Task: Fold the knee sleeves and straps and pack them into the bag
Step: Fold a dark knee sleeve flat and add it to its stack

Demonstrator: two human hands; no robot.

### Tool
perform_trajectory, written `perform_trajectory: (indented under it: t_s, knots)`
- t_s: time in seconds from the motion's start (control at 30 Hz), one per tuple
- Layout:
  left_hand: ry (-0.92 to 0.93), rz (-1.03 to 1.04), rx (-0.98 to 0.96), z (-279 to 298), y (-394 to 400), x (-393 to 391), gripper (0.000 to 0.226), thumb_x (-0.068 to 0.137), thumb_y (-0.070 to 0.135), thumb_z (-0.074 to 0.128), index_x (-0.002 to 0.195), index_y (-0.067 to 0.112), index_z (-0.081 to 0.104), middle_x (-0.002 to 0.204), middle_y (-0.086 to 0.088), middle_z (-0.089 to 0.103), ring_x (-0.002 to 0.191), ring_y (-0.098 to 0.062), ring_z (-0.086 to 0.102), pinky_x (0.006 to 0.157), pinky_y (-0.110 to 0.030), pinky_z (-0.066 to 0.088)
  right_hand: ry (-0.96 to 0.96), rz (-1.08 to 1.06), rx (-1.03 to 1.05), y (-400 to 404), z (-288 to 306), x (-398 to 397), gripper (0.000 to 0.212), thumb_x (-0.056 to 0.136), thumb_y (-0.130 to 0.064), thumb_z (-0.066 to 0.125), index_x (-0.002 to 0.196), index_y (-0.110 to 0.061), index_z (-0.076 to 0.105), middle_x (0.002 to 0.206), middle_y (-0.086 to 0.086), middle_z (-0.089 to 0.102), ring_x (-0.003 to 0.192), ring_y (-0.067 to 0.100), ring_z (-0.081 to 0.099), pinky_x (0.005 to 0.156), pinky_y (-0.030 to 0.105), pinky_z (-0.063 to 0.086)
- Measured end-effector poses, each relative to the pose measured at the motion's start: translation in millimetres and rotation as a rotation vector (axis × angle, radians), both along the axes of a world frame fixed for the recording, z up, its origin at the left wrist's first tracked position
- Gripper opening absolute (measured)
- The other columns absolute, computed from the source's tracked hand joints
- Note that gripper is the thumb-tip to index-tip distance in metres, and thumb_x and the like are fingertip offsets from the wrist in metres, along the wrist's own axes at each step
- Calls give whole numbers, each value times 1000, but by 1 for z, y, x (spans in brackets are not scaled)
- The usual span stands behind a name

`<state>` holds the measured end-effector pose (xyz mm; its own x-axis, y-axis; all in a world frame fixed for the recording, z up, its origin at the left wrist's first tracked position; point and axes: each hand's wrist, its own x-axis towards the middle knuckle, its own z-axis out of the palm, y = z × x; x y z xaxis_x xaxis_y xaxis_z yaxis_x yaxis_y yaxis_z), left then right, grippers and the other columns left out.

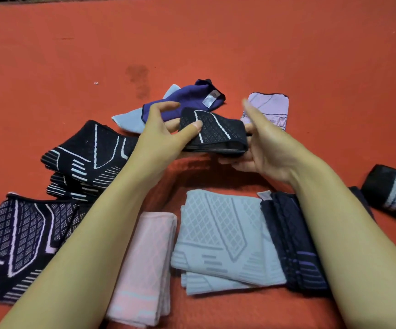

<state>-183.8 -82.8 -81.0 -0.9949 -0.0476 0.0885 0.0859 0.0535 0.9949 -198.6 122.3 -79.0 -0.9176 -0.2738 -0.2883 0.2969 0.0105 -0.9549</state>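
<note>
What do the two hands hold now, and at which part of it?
One folded black knee sleeve. The left hand pinches its left end, thumb on top; the right hand holds its right end.

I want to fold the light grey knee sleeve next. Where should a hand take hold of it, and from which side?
Pinch the light grey knee sleeve at its far left corner, coming from above. That corner lies flat and uncovered on the red surface; the right edge touches the dark navy sleeve.

A single wide-angle view from a camera on the person's head, looking forward and steeply down over both forearms. It sits close above an orange cloth surface (pixel 216 39), which fills the frame and runs away toward 12 o'clock.
</note>
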Motion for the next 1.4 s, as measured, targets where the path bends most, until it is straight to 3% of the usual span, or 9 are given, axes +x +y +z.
perform_trajectory:
  t_s: [0.13,0.23,0.37,0.67,0.87,1.07,1.23,1.3,1.4]
  knots:
    - [-139,-124,399,16,-1,2,32,105,10,56,135,1,54,121,-20,73,100,-27,74,83,-40,63,57,-113,23,-5,0,0,14,97,-32,70,99,-18,72,96,6,71,80,18,64,51,18,50]
    - [-230,-244,742,20,-7,1,39,99,-5,43,136,-9,53,133,-28,65,121,-36,68,94,-39,60,5,-236,-190,-2,2,-4,10,96,-21,71,89,-14,69,81,6,58,70,16,51,48,20,49]
    - [-49,-218,322,13,-3,3,28,100,-11,48,120,-3,66,113,-18,73,106,-27,74,90,-34,60,-25,-212,-320,-4,7,2,16,102,-9,59,89,-8,69,64,3,68,57,10,69,47,15,52]
    - [-14,-257,55,6,-9,4,7,97,3,68,99,10,69,92,-1,72,87,-16,70,87,-36,61,-33,-248,-336,-3,9,2,13,98,-8,63,89,-10,71,64,4,64,53,13,65,45,17,50]
    - [142,-21,-409,2,-2,3,10,86,4,70,80,5,62,68,0,70,59,-15,67,62,-33,59,27,-230,-282,-2,7,0,9,104,-12,57,100,-11,65,62,-1,65,50,9,64,46,17,50]
    - [167,89,-347,1,1,1,15,86,3,59,77,11,50,65,-4,62,59,-9,65,57,-33,57,344,-260,-66,-3,-4,-3,34,106,-16,57,134,-31,45,87,3,76,67,16,67,57,30,55]
    - [-218,-71,276,17,-3,0,38,81,39,63,114,20,67,104,-2,75,102,-19,74,82,-44,64,483,-241,-151,2,-1,-3,40,108,-16,53,143,-29,39,88,-1,77,71,9,71,59,20,52]
    - [-188,-132,195,19,-5,3,34,98,42,64,123,20,66,104,0,77,101,-16,75,85,-41,63,505,-198,-134,1,0,-2,43,108,-18,55,146,-29,38,88,-3,78,70,9,70,58,21,52]
    - [-38,-166,49,16,-5,5,25,103,12,63,127,9,68,104,0,76,91,-11,72,74,-27,59,390,-150,-136,-4,1,2,39,107,-26,57,144,-28,45,97,0,77,69,16,72,53,26,53]
